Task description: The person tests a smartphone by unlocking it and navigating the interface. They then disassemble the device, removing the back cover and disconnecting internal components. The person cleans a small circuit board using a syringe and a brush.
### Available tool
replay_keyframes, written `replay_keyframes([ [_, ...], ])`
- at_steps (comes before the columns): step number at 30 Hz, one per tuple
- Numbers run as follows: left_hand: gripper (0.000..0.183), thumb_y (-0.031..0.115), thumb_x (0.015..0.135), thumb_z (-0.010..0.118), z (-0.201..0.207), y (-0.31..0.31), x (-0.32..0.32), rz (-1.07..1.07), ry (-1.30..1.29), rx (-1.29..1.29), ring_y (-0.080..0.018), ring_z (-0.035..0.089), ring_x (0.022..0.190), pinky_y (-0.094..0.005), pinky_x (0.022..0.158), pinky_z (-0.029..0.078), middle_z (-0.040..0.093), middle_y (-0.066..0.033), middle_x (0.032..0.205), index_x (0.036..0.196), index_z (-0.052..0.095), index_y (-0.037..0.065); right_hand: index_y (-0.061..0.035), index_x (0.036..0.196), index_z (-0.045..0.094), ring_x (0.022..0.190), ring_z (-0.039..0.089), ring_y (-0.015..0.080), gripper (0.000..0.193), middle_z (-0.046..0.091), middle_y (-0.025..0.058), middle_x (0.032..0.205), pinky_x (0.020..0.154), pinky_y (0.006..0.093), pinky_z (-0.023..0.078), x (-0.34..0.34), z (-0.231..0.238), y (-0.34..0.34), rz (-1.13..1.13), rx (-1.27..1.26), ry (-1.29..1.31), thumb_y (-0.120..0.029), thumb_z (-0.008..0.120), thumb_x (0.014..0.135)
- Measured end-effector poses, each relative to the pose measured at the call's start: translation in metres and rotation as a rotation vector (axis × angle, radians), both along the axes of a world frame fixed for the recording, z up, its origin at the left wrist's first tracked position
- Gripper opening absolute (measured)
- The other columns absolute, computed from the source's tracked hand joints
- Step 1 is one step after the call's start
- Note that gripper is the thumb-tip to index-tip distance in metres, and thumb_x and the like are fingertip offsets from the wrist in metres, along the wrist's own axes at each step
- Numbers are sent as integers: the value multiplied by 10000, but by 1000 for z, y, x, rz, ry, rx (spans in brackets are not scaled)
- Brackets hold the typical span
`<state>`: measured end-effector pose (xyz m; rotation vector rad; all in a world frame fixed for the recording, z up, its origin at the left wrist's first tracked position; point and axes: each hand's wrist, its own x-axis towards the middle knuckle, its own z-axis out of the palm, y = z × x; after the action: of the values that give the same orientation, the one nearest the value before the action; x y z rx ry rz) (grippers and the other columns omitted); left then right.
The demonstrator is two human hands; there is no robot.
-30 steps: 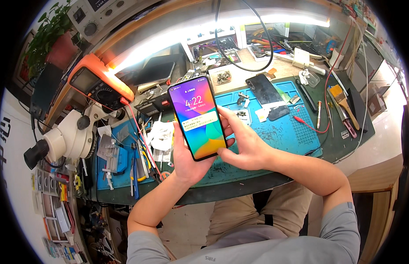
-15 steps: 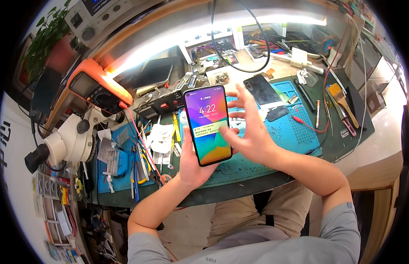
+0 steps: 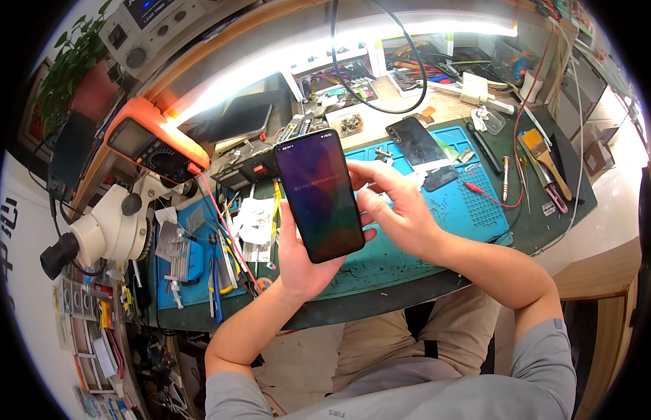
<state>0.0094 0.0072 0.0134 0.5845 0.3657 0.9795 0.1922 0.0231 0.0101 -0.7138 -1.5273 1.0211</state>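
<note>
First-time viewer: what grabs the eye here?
The smartphone at centre, dim-screened, held upright in the left hand, with the right hand curled beside its right edge. Then the orange multimeter at upper left with the white microscope below it. Behind the hands, a second dark phone lies flat on the blue work mat.
</note>
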Motion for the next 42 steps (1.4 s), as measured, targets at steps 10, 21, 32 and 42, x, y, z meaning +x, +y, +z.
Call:
replay_keyframes([
  [10,909,746,994,113,-1,4,-5,-37,14,91,-352,496,1363,-519,1123,399,458,-200,1517,1563,320,69,-3,1532,299,1071,615,218,804,558,144,1214,901,351,552,-2,-3,-1,208,50,-176,4,613,792],
  [21,915,756,988,118,1,3,-4,-11,16,49,-358,492,1364,-525,1116,402,453,-196,1521,1565,318,74,-31,1558,240,1078,626,235,862,545,152,1227,839,350,590,-2,-2,-3,231,12,-193,8,634,793],
  [32,910,752,989,104,1,2,-5,-14,33,69,-351,487,1373,-519,1118,400,455,-188,1524,1567,318,82,-26,1560,244,1055,629,237,853,545,159,1218,828,351,598,-2,-4,-4,195,34,-230,-1,636,802],
  [42,915,787,966,221,5,3,-3,37,4,11,-289,569,1241,-484,1051,436,574,-139,1395,1530,379,84,25,1485,411,1097,582,260,690,562,164,1222,952,374,494,0,1,-1,18,223,-204,-18,611,826],
])
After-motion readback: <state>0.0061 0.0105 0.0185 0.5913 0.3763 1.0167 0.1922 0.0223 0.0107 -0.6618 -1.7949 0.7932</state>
